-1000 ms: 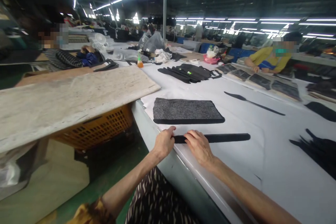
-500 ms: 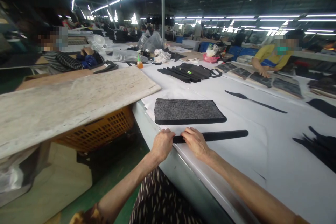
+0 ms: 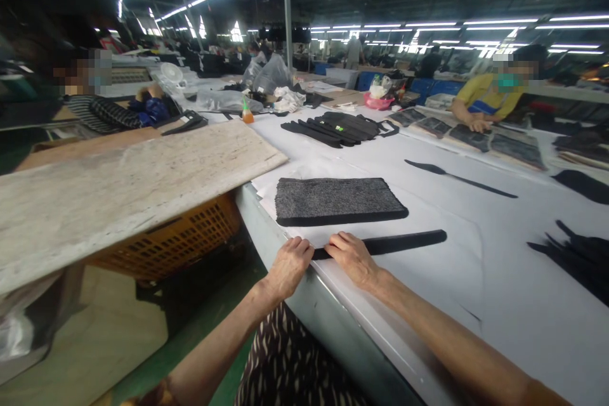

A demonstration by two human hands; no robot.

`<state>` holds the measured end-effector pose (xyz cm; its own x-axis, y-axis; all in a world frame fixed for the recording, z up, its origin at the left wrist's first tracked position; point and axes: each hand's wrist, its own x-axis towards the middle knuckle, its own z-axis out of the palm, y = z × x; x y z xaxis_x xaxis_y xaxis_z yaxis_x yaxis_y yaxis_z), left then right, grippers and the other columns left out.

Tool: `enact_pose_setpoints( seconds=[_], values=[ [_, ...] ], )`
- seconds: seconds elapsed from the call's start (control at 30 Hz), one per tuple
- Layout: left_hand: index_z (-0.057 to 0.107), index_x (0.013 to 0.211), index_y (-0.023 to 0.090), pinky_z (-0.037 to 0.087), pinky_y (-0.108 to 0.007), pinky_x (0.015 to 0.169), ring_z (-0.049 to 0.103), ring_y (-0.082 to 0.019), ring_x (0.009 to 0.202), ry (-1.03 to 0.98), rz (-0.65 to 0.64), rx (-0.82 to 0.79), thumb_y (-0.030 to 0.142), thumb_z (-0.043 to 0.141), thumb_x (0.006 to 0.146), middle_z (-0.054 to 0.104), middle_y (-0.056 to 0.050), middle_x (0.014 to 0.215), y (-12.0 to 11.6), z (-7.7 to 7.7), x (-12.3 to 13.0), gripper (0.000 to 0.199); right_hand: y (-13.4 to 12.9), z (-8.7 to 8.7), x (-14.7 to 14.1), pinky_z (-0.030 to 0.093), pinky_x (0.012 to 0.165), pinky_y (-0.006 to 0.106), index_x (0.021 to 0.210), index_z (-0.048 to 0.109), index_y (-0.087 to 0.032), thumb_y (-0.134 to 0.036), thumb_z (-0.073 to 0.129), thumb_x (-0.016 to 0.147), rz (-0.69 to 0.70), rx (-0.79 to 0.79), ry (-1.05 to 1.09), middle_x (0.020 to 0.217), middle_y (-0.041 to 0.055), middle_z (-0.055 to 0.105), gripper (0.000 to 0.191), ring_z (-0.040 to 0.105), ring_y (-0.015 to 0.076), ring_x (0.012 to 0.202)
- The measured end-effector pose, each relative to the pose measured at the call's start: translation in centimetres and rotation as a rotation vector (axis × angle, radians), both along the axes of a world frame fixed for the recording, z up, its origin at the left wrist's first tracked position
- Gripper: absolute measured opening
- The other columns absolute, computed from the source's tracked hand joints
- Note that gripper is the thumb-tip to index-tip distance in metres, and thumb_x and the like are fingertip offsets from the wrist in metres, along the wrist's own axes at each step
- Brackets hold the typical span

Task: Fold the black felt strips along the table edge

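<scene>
A long black fabric strip [image 3: 404,243] lies along the near edge of the white-covered table, its rounded end pointing right. My left hand [image 3: 291,264] is closed on the strip's left end, right at the table edge. A short way to the right, my right hand [image 3: 351,258] pinches the same strip, fingers curled and knuckles up. A short black stretch shows between the two hands; the fingertips themselves are mostly hidden. Just beyond lies a grey ribbed piece [image 3: 335,198] with a black band along its near side, flat and apart from both hands.
Black fabric pieces [image 3: 340,129] lie fanned out farther back. A thin black piece [image 3: 457,177] and a dark bundle [image 3: 571,260] lie to the right. On the left, a pale board [image 3: 143,184] sits above a yellow crate [image 3: 171,238]. A co-worker [image 3: 490,98] works across the table.
The view has shifted slightly, moving the scene a little left. Both hands keep their hold on the black strip, with the gap between them about the same.
</scene>
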<state>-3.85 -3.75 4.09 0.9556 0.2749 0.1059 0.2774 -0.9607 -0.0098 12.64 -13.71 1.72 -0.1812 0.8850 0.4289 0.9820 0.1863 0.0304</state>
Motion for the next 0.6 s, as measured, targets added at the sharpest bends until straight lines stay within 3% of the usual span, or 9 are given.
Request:
enact_pose_setpoints(
  seconds=[0.43, 0.6],
  values=[
    [0.060, 0.096, 0.007, 0.045, -0.035, 0.074, 0.050, -0.024, 0.080, 0.054, -0.157, 0.169, 0.006, 0.044, 0.086, 0.059, -0.010, 0.090, 0.4, -0.5, -0.4, 0.019, -0.4, 0.5, 0.2, 0.041, 0.069, 0.031, 0.092, 0.062, -0.014, -0.009, 0.055, 0.087, 0.052, -0.065, -0.150, 0.085, 0.0043, 0.054, 0.010, 0.047, 0.0190, 0.080],
    [0.058, 0.113, 0.014, 0.047, -0.036, 0.080, 0.052, -0.024, 0.090, -0.071, -0.061, 0.077, 0.001, 0.041, 0.083, 0.060, -0.009, 0.102, 0.7, -1.3, -1.7, 0.037, -0.3, 0.9, -0.2, 0.041, 0.067, 0.031, 0.103, 0.058, -0.017, -0.011, 0.052, 0.088, 0.048, -0.104, -0.229, 0.087, 0.0041, 0.052, 0.017, 0.046, 0.0196, 0.081]
  ],
)
